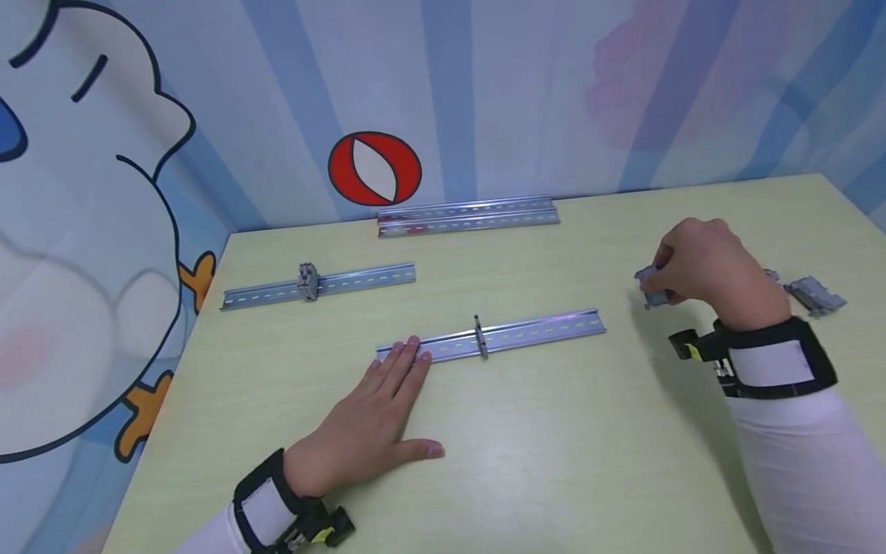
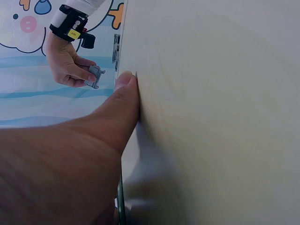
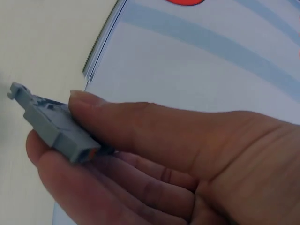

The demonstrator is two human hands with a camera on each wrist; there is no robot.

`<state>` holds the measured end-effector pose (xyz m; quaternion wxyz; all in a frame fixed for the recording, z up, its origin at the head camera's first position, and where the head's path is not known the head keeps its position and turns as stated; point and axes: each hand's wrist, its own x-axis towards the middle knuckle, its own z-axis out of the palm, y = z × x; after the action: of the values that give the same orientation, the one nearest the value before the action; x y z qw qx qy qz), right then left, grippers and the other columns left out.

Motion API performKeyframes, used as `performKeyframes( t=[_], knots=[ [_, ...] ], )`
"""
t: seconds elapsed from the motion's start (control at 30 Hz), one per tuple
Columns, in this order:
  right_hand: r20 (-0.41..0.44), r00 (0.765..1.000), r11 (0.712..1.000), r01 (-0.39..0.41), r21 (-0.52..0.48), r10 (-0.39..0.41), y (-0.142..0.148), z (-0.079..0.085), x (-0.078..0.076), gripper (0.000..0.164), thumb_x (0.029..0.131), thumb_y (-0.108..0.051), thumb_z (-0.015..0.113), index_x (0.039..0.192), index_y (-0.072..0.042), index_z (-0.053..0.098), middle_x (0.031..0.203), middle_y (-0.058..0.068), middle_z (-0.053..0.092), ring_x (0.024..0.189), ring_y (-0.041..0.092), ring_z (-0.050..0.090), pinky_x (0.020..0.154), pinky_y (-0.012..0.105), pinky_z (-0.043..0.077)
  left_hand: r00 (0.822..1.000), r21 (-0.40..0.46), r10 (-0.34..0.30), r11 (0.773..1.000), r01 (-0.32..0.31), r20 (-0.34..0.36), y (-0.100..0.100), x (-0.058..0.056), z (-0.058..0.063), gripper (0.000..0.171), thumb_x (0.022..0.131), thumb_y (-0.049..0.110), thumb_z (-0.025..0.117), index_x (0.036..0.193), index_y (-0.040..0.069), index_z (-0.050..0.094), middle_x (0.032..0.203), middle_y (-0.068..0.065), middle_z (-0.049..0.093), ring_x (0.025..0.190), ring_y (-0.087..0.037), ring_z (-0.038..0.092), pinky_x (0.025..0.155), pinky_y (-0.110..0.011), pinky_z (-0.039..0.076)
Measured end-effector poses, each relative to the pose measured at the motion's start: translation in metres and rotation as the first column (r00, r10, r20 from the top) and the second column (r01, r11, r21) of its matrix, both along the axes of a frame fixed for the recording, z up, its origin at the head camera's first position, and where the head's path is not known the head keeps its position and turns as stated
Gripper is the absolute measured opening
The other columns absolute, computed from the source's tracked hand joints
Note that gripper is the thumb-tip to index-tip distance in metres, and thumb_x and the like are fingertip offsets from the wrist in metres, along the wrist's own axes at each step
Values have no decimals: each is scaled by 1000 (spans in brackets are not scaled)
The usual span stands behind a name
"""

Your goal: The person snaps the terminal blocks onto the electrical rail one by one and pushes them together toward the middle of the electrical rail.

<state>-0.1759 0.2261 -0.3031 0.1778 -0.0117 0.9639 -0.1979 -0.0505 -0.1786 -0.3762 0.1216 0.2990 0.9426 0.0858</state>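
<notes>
My left hand (image 1: 367,423) lies with fingers straight, fingertips on the left end of a slotted metal DIN rail (image 1: 540,332). Near that rail's middle, a thin grey piece (image 1: 481,336) stands upright across it. Off to the right, above the table, my right hand (image 1: 713,269) pinches a grey terminal block (image 3: 56,126) between thumb and fingers. The right wrist view shows the thumb on the block's upper face and fingers beneath, with its hooked end sticking out. In the left wrist view, the left thumb (image 2: 124,98) extends along the tabletop.
Another DIN rail (image 1: 367,279) lies at the left, carrying upright grey terminal blocks (image 1: 308,282). Two more rails (image 1: 471,215) lie side by side against the patterned wall at the back. Loose grey terminal blocks (image 1: 817,296) lie beyond my right wrist.
</notes>
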Motion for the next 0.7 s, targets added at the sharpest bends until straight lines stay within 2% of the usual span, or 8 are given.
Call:
performKeyframes(
  t=[0.23, 0.4, 0.53, 0.7],
  knots=[
    [37, 994, 995, -98, -29, 99, -27, -3, 7, 21, 82, -20, 77, 87, -2, 68, 71, 6, 68, 63, 22, 67, 61, 40, 51, 1000, -17, 1, 1000, -1, 3, -1, -1, -3, 108, 84, 74, 50, 157, 7, 8, 164, -12, -2, 151, -29, 1, 119, -48, 14],
    [-4, 990, 990, -142, -15, 142, -40, -9, 10, 17, 81, -20, 78, 82, -6, 68, 69, 4, 66, 59, 22, 63, 57, 37, 48, 1000, -22, 1, 1000, 0, 8, -1, -1, -4, 108, 84, 75, 49, 157, 8, 7, 164, -12, -3, 151, -29, 0, 120, -47, 14],
    [1, 992, 992, -127, -19, 127, -43, -13, 10, 16, 82, -18, 77, 81, -5, 68, 69, 6, 65, 59, 21, 62, 57, 37, 48, 1000, -16, 0, 1000, 0, 10, -1, -1, -4, 108, 84, 75, 50, 157, 7, 8, 164, -12, -3, 151, -29, 0, 119, -48, 14],
    [30, 995, 994, -92, -63, 94, -48, -19, 8, 14, 82, -13, 76, 79, -1, 68, 71, 9, 67, 58, 18, 66, 67, 42, 53, 1000, -22, 2, 1000, -2, 8, -2, -1, -5, 108, 84, 75, 49, 157, 8, 7, 164, -12, -3, 151, -28, 0, 119, -47, 14]
  ],
)
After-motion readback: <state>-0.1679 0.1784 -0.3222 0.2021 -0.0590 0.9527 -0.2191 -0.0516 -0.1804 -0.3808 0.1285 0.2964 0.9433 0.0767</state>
